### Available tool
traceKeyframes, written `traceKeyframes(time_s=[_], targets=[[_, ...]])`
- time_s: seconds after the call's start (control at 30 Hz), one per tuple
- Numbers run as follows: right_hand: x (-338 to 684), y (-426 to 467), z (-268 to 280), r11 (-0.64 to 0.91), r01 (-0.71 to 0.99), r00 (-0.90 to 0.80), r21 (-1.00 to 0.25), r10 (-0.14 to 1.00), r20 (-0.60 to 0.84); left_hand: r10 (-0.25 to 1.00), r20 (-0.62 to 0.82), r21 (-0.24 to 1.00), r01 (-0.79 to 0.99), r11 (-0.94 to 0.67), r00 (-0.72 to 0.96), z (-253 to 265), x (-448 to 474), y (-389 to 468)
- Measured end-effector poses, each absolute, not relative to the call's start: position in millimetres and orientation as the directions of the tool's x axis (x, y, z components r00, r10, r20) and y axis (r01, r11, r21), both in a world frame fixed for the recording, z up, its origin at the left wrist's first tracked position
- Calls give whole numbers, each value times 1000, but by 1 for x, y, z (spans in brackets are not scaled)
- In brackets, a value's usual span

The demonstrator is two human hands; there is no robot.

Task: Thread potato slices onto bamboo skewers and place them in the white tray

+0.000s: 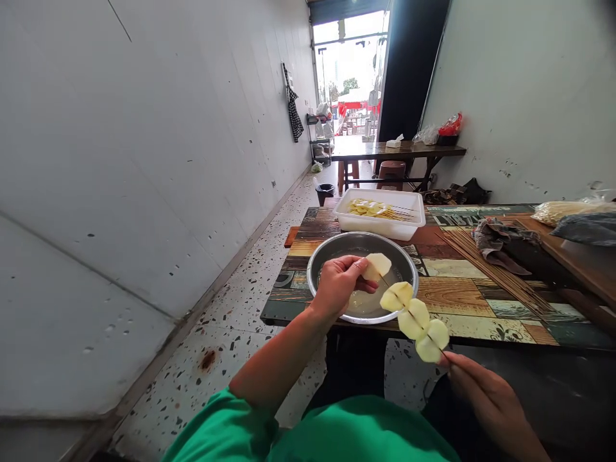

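Between my hands runs a thin skewer [421, 326] threaded with several pale yellow potato slices [414, 319]. My right hand [481, 388] is closed round the skewer's near end, below the lowest slice. Over the basin, my left hand [339, 282] pinches one more potato slice [378, 265] by its edge, at the skewer's far tip. Whether the tip has pierced that slice fully, I cannot tell. Beneath my left hand stands a round metal basin [315, 256] of cloudy water, its contents partly hidden by the hand.
Behind the basin, a white plastic tub [380, 224] holds skewered slices. Loose bamboo skewers [495, 266] lie on the right of the patchwork table [447, 292], beside a crumpled rag [505, 237] and plastic bags [577, 208]. A wall [144, 192] rises at the left.
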State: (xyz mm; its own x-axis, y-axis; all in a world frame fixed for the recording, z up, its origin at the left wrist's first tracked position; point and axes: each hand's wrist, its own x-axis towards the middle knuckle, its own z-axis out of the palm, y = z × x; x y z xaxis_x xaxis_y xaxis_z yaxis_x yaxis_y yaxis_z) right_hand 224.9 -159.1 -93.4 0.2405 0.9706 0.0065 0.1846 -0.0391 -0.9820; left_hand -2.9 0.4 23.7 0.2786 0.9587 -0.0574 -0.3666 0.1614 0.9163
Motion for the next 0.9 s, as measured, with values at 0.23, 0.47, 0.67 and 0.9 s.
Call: traceKeyframes(time_s=[0.23,0.47,0.67,0.9], targets=[[215,-155,-97,-229,-420,46,-878,961,-272,962,-49,926,-348,145,270,22,-1,-3],[212,-154,-114,-183,-384,130,-905,960,-249,940,-121,893,-378,243,318,26,-2,0],[203,-166,-100,-185,-279,197,-942,949,-244,964,-5,940,-328,96,266,14,0,1],[187,-173,-84,-186,-150,236,-971,947,-218,961,-14,938,-328,107,275,8,8,-6]])
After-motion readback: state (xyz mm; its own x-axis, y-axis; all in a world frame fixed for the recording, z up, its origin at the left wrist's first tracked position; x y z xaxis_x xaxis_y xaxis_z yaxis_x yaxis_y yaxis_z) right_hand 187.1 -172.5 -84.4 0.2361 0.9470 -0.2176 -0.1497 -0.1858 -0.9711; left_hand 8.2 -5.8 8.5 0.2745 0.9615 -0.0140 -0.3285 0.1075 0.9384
